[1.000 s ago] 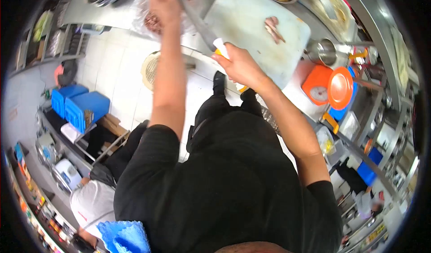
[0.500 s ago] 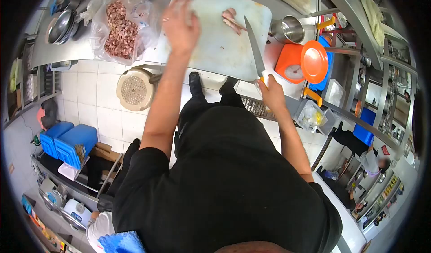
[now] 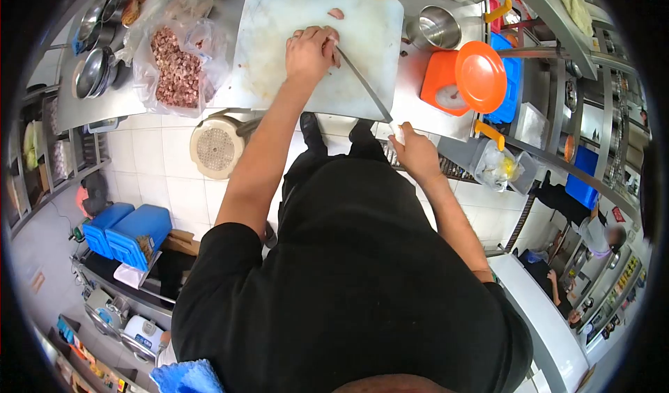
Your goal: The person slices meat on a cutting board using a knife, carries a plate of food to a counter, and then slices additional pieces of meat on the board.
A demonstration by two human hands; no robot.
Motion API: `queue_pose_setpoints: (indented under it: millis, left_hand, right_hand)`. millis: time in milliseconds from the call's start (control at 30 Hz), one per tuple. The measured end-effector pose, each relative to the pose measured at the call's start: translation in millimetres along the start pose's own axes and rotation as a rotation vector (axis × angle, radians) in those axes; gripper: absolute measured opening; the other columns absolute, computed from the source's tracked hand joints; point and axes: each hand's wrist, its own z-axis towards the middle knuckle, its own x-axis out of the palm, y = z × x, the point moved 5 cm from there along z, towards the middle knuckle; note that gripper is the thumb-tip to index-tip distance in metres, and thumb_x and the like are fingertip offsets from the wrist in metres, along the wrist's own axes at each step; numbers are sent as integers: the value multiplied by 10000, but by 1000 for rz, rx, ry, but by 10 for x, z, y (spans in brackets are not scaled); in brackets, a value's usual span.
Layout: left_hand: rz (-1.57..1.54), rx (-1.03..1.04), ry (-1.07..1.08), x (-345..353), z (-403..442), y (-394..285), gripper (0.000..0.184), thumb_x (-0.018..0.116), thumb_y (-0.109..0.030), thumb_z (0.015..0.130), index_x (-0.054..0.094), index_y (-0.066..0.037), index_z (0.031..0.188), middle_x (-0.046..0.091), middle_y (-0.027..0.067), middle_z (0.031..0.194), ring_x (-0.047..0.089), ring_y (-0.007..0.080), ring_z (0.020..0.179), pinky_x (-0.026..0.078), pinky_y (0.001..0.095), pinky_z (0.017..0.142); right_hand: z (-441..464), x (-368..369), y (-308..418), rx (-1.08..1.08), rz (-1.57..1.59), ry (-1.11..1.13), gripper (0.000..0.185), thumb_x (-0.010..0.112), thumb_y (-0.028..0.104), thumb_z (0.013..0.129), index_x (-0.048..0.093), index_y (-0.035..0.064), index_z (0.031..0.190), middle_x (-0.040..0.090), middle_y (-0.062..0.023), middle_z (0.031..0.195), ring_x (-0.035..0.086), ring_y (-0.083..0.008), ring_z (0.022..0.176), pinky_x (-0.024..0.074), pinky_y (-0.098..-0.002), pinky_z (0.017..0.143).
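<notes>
Head view: left hand closed over meat, fingers bent, meat at fingertips on cutting board. Right hand clamped on handle of knife; blade slants across board, tip end at meat. Loose meat piece just beyond. Bag of diced meat left of board; pot and orange scale right. Right hand past board's near edge; bare board both sides.
</notes>
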Motion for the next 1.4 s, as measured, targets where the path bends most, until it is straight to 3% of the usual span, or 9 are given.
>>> queue_pose_setpoints:
  millis: [200, 400, 633, 833, 1133, 1233, 1300, 1400]
  left_hand:
    - [21, -19, 182, -106, -191, -52, 196, 740, -198, 892, 777, -185, 1085, 750, 63, 1058, 694, 325, 999, 522, 456, 882]
    - [41, -40, -24, -146, -182, 11, 150, 748, -182, 882, 781, -126, 1017, 755, 108, 1009, 715, 353, 925, 549, 475, 876]
    - [12, -151, 48, 9, -94, 125, 97, 740, -159, 872, 780, -98, 936, 737, 111, 954, 718, 342, 905, 572, 468, 840]
    - [-9, -225, 90, 47, -73, 147, 104, 724, -155, 878, 782, -109, 951, 726, 103, 943, 713, 341, 913, 580, 466, 840]
    - [-29, -217, 147, 84, -59, 189, 135, 707, -150, 884, 790, -114, 984, 749, 118, 1001, 725, 355, 930, 595, 464, 855]
    - [-58, -275, 185, 59, -71, 214, 140, 698, -137, 876, 791, -125, 980, 750, 129, 1000, 726, 360, 931, 600, 462, 848]
    - [-117, -345, 207, 0, -89, 215, 144, 693, -130, 868, 793, -136, 970, 745, 135, 982, 723, 366, 926, 600, 461, 848]
    - [-60, -260, 131, 58, -92, 246, 124, 684, -115, 846, 783, -116, 922, 726, 155, 927, 713, 379, 896, 592, 472, 849]
  right_hand:
    - [-168, -179, -144, -46, 2, 45, 436, 619, 424, 1031, 583, 0, 1125, 716, -277, 798, 720, -480, 786, 560, -571, 701]
    - [205, -365, 92, -16, 29, -20, 413, 661, 396, 1017, 589, 1, 1113, 716, -264, 795, 715, -481, 780, 553, -572, 705]
    - [1012, -495, 764, -256, -110, -131, 375, 639, 370, 1022, 583, 12, 1120, 733, -254, 824, 733, -451, 783, 571, -553, 708]
    - [1159, -518, 824, -234, -196, -39, 343, 637, 342, 1019, 575, 22, 1124, 749, -239, 854, 751, -426, 802, 587, -550, 725]
    - [1773, -206, 1043, -272, -112, 0, 407, 604, 336, 1044, 543, -31, 1210, 738, -299, 933, 731, -477, 894, 571, -574, 802]
    - [1769, -343, 1052, -282, -124, 23, 402, 602, 322, 1043, 547, -37, 1214, 734, -313, 936, 727, -492, 892, 568, -584, 808]
    - [1581, -492, 1017, -285, -150, 40, 424, 635, 308, 1014, 562, -21, 1273, 739, -306, 1035, 728, -485, 970, 572, -570, 871]
    - [1315, -582, 972, -210, -189, 89, 434, 616, 327, 1029, 523, -19, 1275, 738, -306, 1026, 719, -504, 973, 561, -596, 853]
